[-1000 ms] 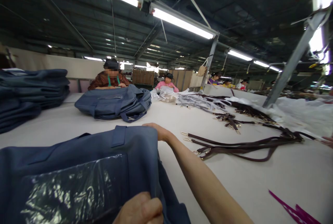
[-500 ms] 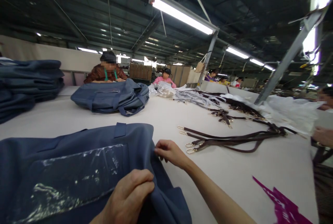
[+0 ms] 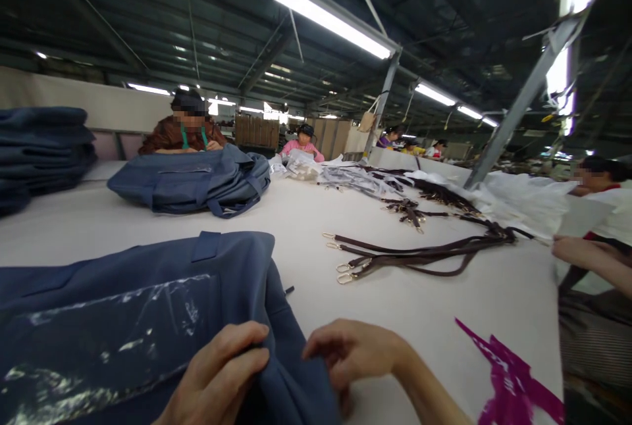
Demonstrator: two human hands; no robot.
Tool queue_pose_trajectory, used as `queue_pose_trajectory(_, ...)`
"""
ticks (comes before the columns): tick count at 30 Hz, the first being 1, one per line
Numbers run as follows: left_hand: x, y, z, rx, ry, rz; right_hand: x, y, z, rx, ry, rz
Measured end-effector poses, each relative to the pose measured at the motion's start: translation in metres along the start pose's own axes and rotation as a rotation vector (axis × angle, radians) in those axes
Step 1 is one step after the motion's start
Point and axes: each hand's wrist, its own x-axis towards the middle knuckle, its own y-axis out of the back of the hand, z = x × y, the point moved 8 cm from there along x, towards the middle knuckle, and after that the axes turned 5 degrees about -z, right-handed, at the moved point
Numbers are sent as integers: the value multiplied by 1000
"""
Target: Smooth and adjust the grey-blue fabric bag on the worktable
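The left hand (image 3: 217,379) is pinching the near right edge of the blue bag (image 3: 148,320), fingers (image 3: 237,346) clamped on the fabric. The right hand (image 3: 355,356) is gripping the same edge just beside it, fingertips hidden behind the cloth. The bag is lying on the counter (image 3: 395,306), its left side cut off.

Matt blue cloth bag (image 3: 148,267) showing a glossy clear plastic panel (image 3: 108,333); straps (image 3: 419,255) ending in shiny metal clasps (image 3: 343,274).

tube lights (image 3: 330,20) glare overhead | dim roof | edges warped, softly blurred
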Motion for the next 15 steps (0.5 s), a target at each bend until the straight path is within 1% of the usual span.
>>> queue_pose_trajectory(2,-1,-5,1,13,-2,-34,16,-11,-5,-326,39,66)
queue_pose_trajectory(3,-1,-8,1,12,-9,-54,22,-15,-8,-419,50,106)
queue_pose_trajectory(4,-2,-11,1,6,-18,-72,26,-17,-10,-454,51,139)
queue_pose_trajectory(5,-3,-15,1,-2,-23,-86,28,-16,-10,-430,36,158)
queue_pose_trajectory(6,-4,-19,-1,-10,-24,-94,26,-13,-8,-354,11,160)
queue_pose_trajectory(7,-6,-22,-3,-11,-26,-89,23,-11,-4,-252,-18,132)
queue_pose_trajectory(9,-10,-33,-7,21,-46,-100,11,-10,3,-13,-86,7)
queue_pose_trajectory(10,-11,-39,-7,53,-74,-111,4,-7,2,52,-94,-4)
queue_pose_trajectory(11,-11,-45,-5,93,-116,-121,-3,1,-4,43,-63,77)
queue_pose_trajectory(12,-11,-52,-2,140,-168,-136,-10,12,-14,-30,7,246)
queue_pose_trajectory(13,-10,-58,1,186,-218,-158,-19,21,-30,-137,99,457)
queue_pose_trajectory(14,-8,-65,4,230,-259,-195,-29,22,-45,-243,190,646)
queue_pose_trajectory(15,-5,-71,6,265,-288,-240,-34,16,-58,-333,267,772)
